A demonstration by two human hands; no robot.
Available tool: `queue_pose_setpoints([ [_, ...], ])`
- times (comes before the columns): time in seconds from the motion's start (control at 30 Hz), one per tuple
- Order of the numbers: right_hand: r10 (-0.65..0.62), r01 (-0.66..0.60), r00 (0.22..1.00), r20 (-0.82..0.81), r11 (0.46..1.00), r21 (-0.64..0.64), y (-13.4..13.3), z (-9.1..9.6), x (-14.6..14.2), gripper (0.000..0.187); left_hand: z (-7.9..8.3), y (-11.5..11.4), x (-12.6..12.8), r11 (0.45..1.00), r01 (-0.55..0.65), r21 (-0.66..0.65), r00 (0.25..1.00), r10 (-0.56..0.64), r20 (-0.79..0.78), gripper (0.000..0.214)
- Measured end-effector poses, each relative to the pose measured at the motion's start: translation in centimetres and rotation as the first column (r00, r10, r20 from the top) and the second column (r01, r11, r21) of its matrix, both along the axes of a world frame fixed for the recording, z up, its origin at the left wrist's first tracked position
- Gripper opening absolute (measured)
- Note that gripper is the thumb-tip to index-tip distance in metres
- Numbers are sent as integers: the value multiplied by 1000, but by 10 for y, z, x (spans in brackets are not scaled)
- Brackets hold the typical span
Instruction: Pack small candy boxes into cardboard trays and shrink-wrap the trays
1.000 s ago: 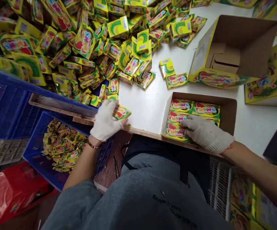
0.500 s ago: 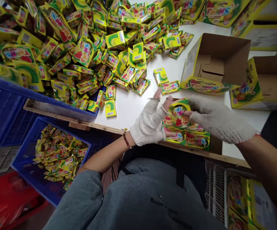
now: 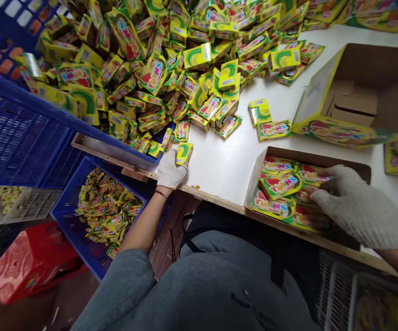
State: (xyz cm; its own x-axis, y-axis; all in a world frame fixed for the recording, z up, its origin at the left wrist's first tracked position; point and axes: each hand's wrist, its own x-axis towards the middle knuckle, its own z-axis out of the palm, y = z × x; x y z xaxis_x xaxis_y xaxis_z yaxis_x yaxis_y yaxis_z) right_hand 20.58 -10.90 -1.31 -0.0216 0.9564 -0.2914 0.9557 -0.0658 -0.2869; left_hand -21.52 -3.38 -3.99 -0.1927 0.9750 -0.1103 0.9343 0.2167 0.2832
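Observation:
My left hand (image 3: 171, 171), in a white glove with bare fingertips, is closed on a small yellow candy box (image 3: 184, 153) at the table's front edge. Part of its fingers is hidden behind that box. My right hand (image 3: 349, 200), gloved alike, reaches into a low open carton (image 3: 254, 181). Its fingers are apart and partly blurred, just over the candy boxes lying there. One candy box (image 3: 281, 185) rests slightly tilted on the others, left of my right fingertips.
A big heap of candy boxes (image 3: 154, 73) spills from a blue crate (image 3: 57, 112) onto the white table (image 3: 219, 158). An empty printed carton (image 3: 350, 133) stands behind the low one. Below the edge are another blue crate (image 3: 97, 271) and a red container (image 3: 35, 257).
My left hand has moved left from the low carton to the small box at the edge. My right hand has let go of a candy box, now lying in the carton. The view has shifted left.

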Motion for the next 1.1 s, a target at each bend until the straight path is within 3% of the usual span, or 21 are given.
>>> queue_pose_setpoints([
  [0.07,161,-162,987,16,983,81,10,8,0,44,-1,3,9,995,53,90,969,-73,237,40],
  [0.1,293,-294,956,27,950,106,18,10,-1,48,0,5,16,990,73,123,922,-114,369,44],
  [0.17,498,-504,863,80,859,88,32,12,-5,55,4,5,35,986,103,131,769,-162,619,56],
  [0.23,586,-593,802,117,804,36,44,11,-8,53,8,2,58,986,154,67,576,-145,805,65],
  [0.33,598,-603,794,108,797,21,52,9,-5,49,11,-8,90,964,264,12,361,-111,926,67],
  [0.43,519,-525,849,96,850,48,49,7,-1,54,8,-16,114,948,318,3,268,-93,959,63],
  [0.5,491,-494,869,53,867,61,46,3,-2,47,4,-19,125,942,336,-29,230,-52,972,59],
  [0.57,517,-513,855,-38,855,82,43,-5,-4,40,2,-21,133,933,354,-58,171,-4,985,54],
  [0.67,568,-551,797,-203,823,141,40,-18,-1,39,0,-20,137,944,320,-79,14,79,997,53],
  [0.73,506,-476,814,-283,862,174,38,-22,2,36,1,-19,138,954,277,-117,-91,147,985,55],
  [0.83,205,-138,885,-419,973,185,37,-12,-3,43,6,-17,142,941,302,-152,-176,211,961,55],
  [0.87,99,-8,856,-507,984,178,38,-6,-8,51,9,-16,146,934,324,-150,-182,217,959,55],
  [0.93,-39,191,693,-720,973,131,40,8,-20,68,17,-17,158,923,357,-142,-185,219,958,53],
  [1.0,-87,255,519,-851,965,57,42,20,-32,68,25,-19,171,918,373,-132,-211,223,952,51],
  [1.03,-99,246,480,-871,969,25,42,25,-36,63,29,-19,177,918,377,-121,-222,216,951,51],
  [1.1,-112,228,498,-860,974,5,41,31,-38,52,35,-20,184,928,363,-84,-171,155,973,49],
])
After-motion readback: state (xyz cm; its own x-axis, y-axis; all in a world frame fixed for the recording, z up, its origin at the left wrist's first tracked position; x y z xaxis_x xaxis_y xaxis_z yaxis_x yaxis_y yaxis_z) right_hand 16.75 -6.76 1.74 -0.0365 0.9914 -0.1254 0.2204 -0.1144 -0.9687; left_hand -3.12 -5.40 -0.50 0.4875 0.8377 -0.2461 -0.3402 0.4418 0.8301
